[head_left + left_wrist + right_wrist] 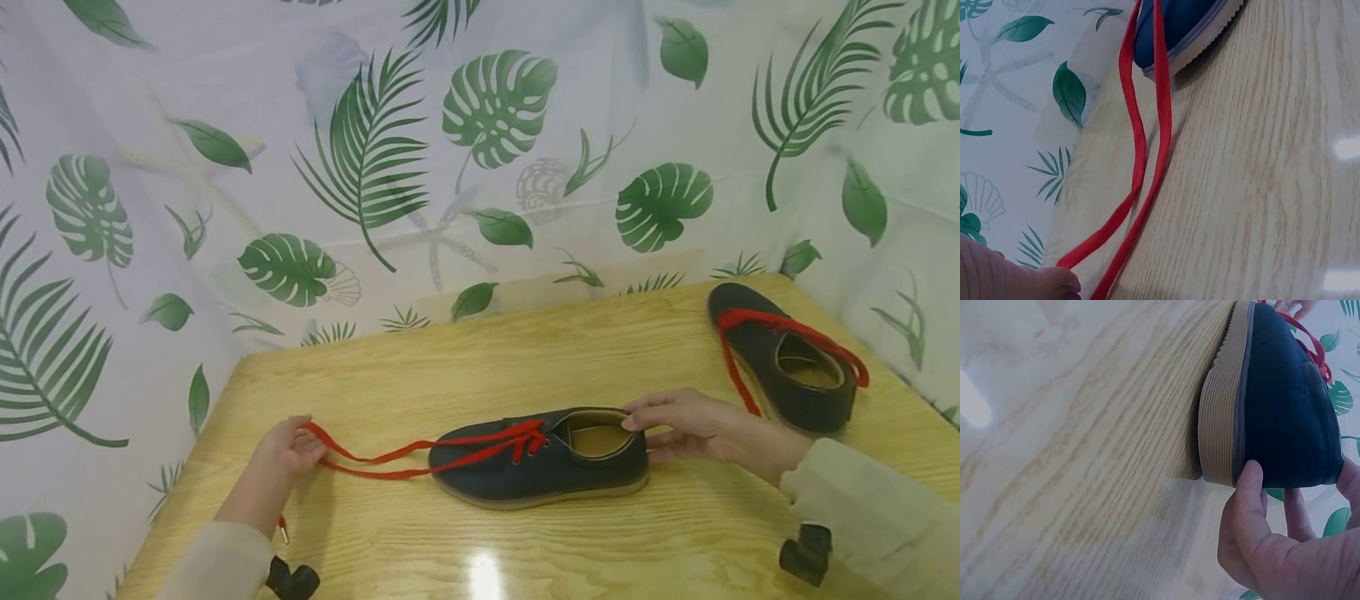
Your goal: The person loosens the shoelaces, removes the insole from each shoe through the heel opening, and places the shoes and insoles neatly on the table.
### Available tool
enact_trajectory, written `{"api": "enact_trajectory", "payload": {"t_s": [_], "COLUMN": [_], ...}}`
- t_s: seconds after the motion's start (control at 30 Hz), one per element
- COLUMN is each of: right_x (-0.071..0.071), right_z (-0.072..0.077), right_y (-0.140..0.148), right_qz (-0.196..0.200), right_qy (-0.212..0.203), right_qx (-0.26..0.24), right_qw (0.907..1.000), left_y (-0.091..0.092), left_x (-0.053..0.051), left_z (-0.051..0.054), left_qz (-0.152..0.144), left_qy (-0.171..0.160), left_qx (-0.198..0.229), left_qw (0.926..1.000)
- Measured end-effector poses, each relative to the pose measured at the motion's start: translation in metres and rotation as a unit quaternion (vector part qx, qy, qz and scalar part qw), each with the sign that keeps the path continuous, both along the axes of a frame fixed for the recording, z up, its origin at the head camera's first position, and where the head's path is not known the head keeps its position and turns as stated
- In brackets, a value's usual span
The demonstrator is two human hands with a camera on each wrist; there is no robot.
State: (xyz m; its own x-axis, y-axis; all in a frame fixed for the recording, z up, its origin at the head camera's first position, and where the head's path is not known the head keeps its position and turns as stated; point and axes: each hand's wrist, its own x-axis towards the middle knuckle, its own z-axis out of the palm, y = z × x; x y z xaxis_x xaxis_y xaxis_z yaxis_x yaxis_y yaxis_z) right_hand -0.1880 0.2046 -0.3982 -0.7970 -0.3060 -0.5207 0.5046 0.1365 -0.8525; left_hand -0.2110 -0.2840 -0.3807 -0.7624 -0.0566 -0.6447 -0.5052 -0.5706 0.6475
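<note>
A dark navy shoe (pixel 536 467) lies sole down on the wooden table, toe to the left. Its red laces (pixel 397 457) stretch past the toe to my left hand (pixel 288 448), which pinches them between thumb and fingers. One metal-tipped lace end (pixel 284 531) hangs below that hand. At the heel, my right hand (pixel 701 429) grips the shoe, thumb at the collar rim and fingers against the back. In the right wrist view, the fingertips (pixel 1250 475) press on the heel just above the ribbed tan sole (pixel 1219 425).
A second navy shoe (pixel 813 408) with loose red laces stands at the table's right. Leaf-printed cloth (pixel 450 208) hangs behind the wooden table (pixel 420 550) and along its sides. Black devices (pixel 806 554) are strapped at both wrists.
</note>
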Motion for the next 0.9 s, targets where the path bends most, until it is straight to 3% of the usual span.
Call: {"api": "enact_trajectory", "payload": {"t_s": [0.17, 0.3, 0.43, 0.53, 0.9], "right_x": [0.000, 0.000, 0.000, 0.000, 0.000], "right_z": [0.001, 0.000, -0.001, -0.002, 0.000], "right_y": [0.000, 0.000, 0.000, -0.001, -0.002], "right_qz": [0.005, 0.007, 0.007, 0.006, 0.003], "right_qy": [0.005, 0.007, 0.011, 0.015, 0.014], "right_qx": [0.000, 0.001, 0.000, 0.002, 0.002], "right_qw": [1.0000, 1.0000, 0.9999, 0.9999, 0.9999], "left_y": [0.011, 0.025, 0.037, 0.042, 0.066], "left_x": [0.007, 0.012, 0.013, 0.011, 0.012], "left_z": [0.009, 0.011, 0.012, 0.013, 0.016], "left_qz": [0.011, 0.016, -0.014, -0.040, -0.123], "left_qy": [0.021, 0.046, 0.066, 0.078, 0.075], "left_qx": [0.017, 0.073, 0.102, 0.099, 0.096], "left_qw": [0.9996, 0.9962, 0.9924, 0.9912, 0.9849]}}
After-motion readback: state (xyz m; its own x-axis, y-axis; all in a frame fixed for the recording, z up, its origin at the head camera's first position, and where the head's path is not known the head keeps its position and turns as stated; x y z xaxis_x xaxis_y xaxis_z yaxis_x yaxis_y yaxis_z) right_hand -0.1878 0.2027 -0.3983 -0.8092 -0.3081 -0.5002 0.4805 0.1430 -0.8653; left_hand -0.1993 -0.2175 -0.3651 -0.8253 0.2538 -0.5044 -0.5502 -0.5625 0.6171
